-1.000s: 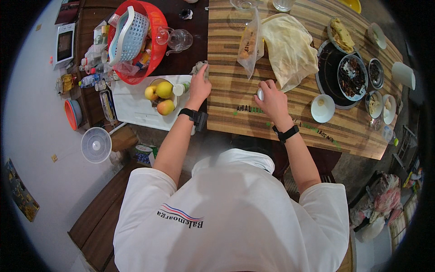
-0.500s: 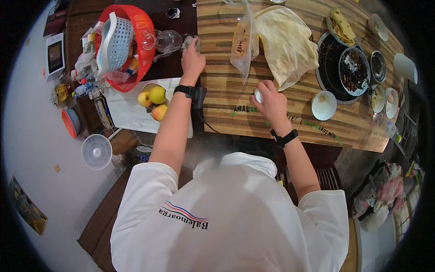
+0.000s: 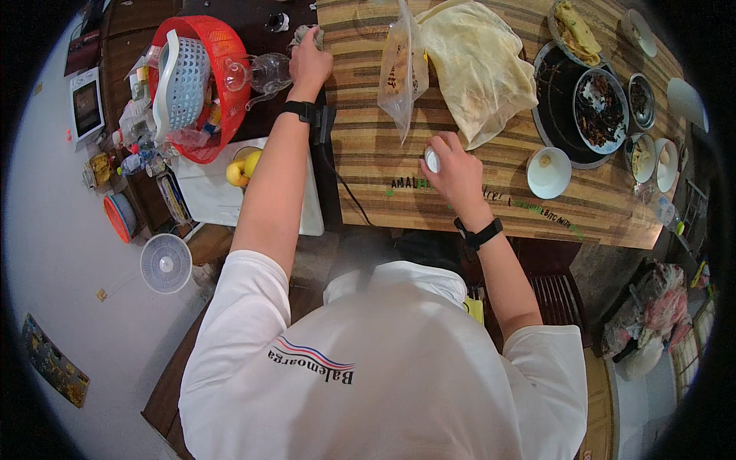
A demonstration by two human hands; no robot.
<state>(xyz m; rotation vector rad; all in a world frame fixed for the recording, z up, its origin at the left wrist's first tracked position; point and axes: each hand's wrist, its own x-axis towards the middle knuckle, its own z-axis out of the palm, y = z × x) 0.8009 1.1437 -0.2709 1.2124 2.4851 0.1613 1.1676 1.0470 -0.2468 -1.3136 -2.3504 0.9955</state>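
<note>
My left hand (image 3: 310, 67) reaches far forward over the dark table beside the striped one, its fingers closed on a crumpled grey rag (image 3: 305, 35). A clear glass teapot (image 3: 268, 74) stands just left of it. On the striped wooden table (image 3: 360, 153), my right hand (image 3: 458, 175) grips a small white, round, cup-like thing (image 3: 432, 160) near the front edge. Beyond that hand spreads a pale cream cloth (image 3: 479, 73). A clear plastic bag (image 3: 402, 80) with something orange-brown inside stands left of the cloth. To the right is a white bowl (image 3: 549, 173) with a small lump in it.
A red basket (image 3: 239, 46) holds a white-blue basket (image 3: 184, 80) at left. Yellow fruit (image 3: 238, 173) lies on a white tray (image 3: 307, 207), partly behind my left forearm. At right are a plate of flatbread (image 3: 576, 34), a dish of dark scraps (image 3: 600, 111) and several bowls.
My left hand has moved forward and left with the rag, and its forearm now covers more of the fruit. My right hand keeps its hold in nearly the same spot.
</note>
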